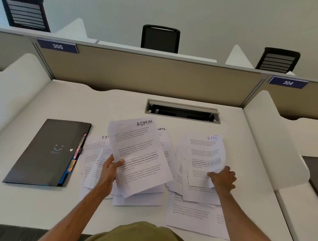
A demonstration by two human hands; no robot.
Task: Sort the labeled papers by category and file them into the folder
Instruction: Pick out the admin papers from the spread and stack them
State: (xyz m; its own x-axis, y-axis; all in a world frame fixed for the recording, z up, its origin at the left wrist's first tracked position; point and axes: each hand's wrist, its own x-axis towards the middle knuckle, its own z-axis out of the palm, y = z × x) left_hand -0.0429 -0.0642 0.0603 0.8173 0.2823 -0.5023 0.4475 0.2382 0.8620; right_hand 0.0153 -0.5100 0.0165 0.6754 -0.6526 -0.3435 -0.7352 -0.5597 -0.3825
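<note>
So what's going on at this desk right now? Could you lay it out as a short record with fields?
Place: white desk in an office cubicle
Left: left hand grips ADMIN stack above the pile
Right: right hand holds HR stack by its lower edge
Folder: dark folder, closed, left of the papers, coloured tabs along its right edge
Underneath: loose sheets, labels mostly hidden

One folder, three chairs, two number plates, two hands — four handwritten labels on papers.
</note>
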